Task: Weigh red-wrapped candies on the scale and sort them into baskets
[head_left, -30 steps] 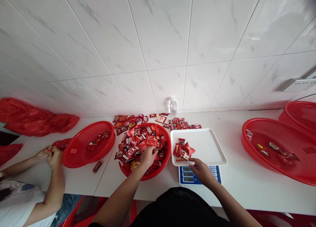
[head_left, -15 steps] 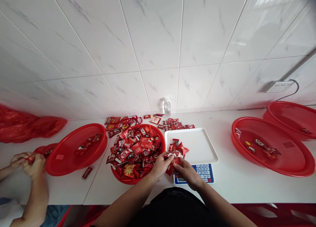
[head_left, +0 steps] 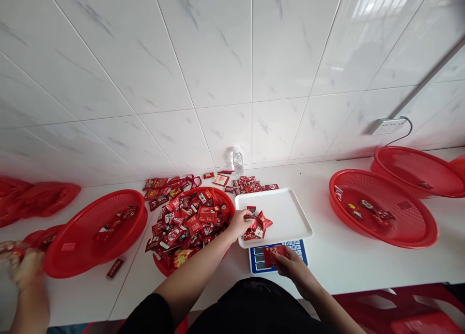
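Observation:
My left hand [head_left: 240,224] reaches over the near left part of the white weighing tray [head_left: 290,213], its fingers pinched on a small dark red sweet packet. Just beside its fingertips, several red sweet packets [head_left: 255,232] lie on the tray. My right hand [head_left: 291,267] grips a flat red pouch [head_left: 273,256] by its right end, in front of the tray. That pouch partly covers the blue keypad and display of the scale [head_left: 259,266]. To the left, a red basket [head_left: 228,198] is heaped with red-wrapped sweets [head_left: 194,225].
A clear bottle [head_left: 238,163] and loose packets [head_left: 249,182] stand along the wall. Red baskets with a few packets sit on the left [head_left: 58,263] and right [head_left: 337,222]. Another person's hands [head_left: 27,266] work at the far left. A power strip [head_left: 387,126] is on the wall.
My hands, together over a packet before, have moved apart. The left now reaches onto the tray, where more packets lie; the right holds the red pouch lower and to the right. The view has shifted.

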A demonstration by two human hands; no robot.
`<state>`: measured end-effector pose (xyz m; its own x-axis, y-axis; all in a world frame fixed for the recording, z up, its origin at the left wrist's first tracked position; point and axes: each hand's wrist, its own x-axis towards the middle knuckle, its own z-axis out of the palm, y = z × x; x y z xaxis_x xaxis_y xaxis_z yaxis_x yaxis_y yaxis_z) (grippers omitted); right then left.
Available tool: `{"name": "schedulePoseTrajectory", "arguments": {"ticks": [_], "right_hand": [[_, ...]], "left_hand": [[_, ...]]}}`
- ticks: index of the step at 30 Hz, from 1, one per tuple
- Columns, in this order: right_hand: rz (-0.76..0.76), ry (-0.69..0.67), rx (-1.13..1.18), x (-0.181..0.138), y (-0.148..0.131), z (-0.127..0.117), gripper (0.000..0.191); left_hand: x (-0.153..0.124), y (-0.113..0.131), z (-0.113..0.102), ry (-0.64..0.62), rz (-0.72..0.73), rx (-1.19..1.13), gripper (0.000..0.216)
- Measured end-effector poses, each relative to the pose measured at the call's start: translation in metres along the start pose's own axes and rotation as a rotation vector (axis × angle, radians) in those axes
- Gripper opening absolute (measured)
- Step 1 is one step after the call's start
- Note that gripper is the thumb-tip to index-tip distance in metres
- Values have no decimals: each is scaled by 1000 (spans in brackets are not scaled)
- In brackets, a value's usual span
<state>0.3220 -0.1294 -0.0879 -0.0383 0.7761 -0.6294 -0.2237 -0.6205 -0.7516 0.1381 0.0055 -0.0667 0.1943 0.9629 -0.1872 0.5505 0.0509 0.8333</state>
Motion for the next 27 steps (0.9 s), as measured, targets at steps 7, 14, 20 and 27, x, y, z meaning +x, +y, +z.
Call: {"name": "schedulePoseTrajectory", "arguments": {"ticks": [7, 14, 20, 27], "right_hand": [[-16, -40, -9, 4, -6, 5, 45], [-45, -91, -33, 6, -16, 14, 46], [-47, -103, -42, 6, -16, 15, 46], [-64, -147, 10, -1, -21, 13, 41]], "left_hand": [[-3, -14, -5, -125, 210, 255, 45], [-20, -10, -3, -7, 212, 208, 63], [-24, -6, -10, 20, 56, 45, 48], [-11, -1, -1, 52, 31, 76, 38]]}}
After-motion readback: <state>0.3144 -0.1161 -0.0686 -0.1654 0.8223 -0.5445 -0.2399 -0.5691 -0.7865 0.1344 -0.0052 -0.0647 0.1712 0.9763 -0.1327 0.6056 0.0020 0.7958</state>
